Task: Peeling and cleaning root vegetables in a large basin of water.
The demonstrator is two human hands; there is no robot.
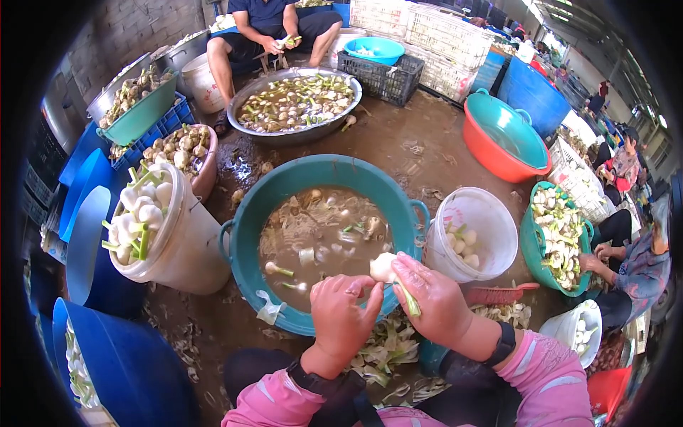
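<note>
A white garlic bulb (382, 268) with a green stem is gripped in my right hand (432, 299), above the near right rim of a teal plastic tub (331, 165). Close to the bulb's left side is my left hand (344, 315), its thumb and forefinger bent towards each other; whether something thin lies between them cannot be told. Murky water fills the tub, with garlic bulbs (278, 269) and loose skins floating. A wet piece of skin (269, 308) hangs on the near left rim.
A white bucket (181, 240) heaped with peeled garlic stands left. Another white bucket (472, 235), holding some bulbs, stands right beside a red brush (496, 294). Across, a person (264, 26) handles garlic behind a metal basin (293, 136). Another person (640, 272) sits right. Peelings (387, 352) litter the floor.
</note>
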